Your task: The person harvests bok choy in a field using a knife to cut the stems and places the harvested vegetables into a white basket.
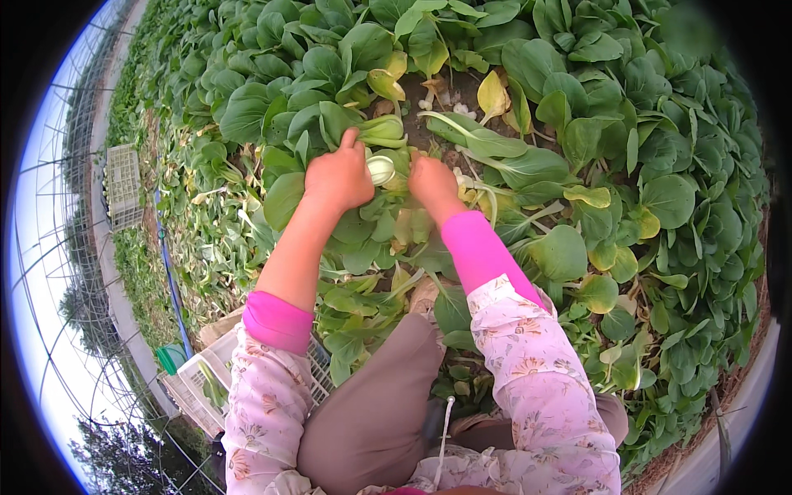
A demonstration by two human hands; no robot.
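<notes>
My left hand [340,175] is closed around a head of bok choy [380,170], whose pale cut-looking base points to the right. Just beyond it lies a second bok choy stalk [383,130], close to my left fingertips. Close by on the right, my right hand [434,183] is closed, its fingertips curled beside the base of the held head. Whatever sits in those fingers is hidden. Below the two hands are yellowish leaves [412,224]. A loose bok choy plant [487,144] lies on the soil to the right, with its white stem toward my hands.
Dense bok choy [569,66] grows ahead and to the right. Yellow leaves [494,96] lie around a bare soil patch. At lower left stands a white plastic crate [206,375] beside a green container [171,357]. Another crate [124,186] and a blue hose [167,264] are farther left.
</notes>
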